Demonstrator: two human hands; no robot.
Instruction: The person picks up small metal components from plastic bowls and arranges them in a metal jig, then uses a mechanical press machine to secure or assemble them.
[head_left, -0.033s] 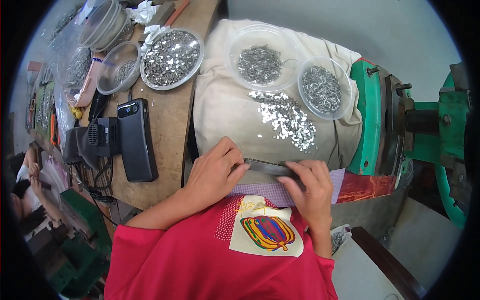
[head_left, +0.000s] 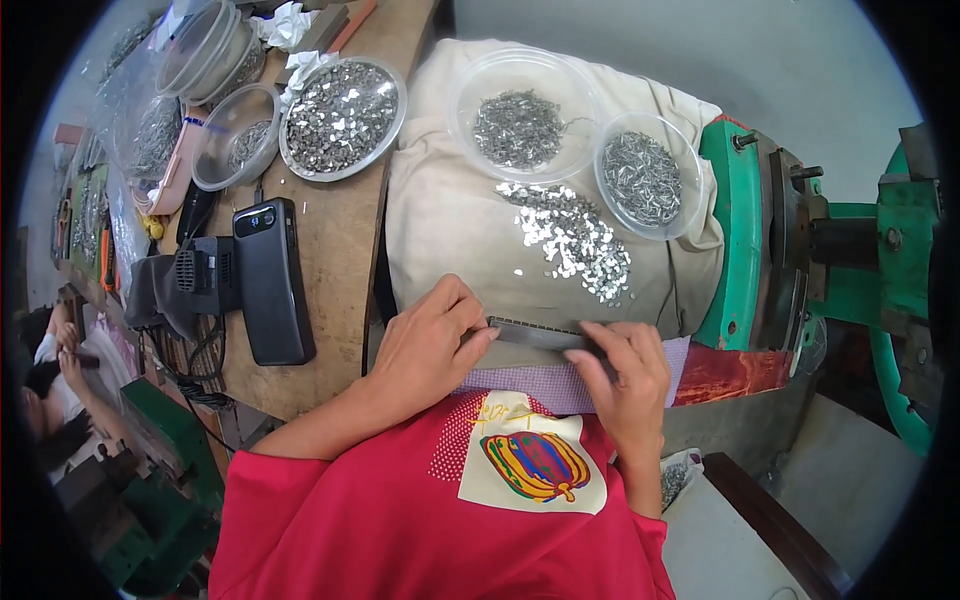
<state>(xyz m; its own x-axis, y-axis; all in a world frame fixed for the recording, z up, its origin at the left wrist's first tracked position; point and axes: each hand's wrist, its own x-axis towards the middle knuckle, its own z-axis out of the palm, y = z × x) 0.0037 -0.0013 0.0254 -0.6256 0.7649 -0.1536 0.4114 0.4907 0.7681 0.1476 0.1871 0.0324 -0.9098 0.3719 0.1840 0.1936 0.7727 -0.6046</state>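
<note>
A narrow grey metal bar with a row of small notches along its far edge (head_left: 535, 334) lies crosswise in front of me, above the near edge of the cloth. My left hand (head_left: 428, 338) pinches its left end between thumb and fingers. At the other end my right hand (head_left: 630, 378) has its thumb on the near side and its fingers on the far side; they cover that tip. Beyond the bar, a loose pile of small shiny metal flakes (head_left: 575, 245) rests on the beige cloth (head_left: 440, 235).
Behind the pile stand two clear tubs of metal pins, one wide (head_left: 520, 130) and one smaller (head_left: 645, 178). A bowl of flakes (head_left: 340, 118) and a black power bank (head_left: 273, 283) occupy the wooden table (head_left: 335, 270). Green machinery (head_left: 735, 240) borders the right. Another person's arms (head_left: 85, 385) show far left.
My right hand has shifted slightly to the right along the bar, baring a little more of its notched edge. The left hand keeps its place.
</note>
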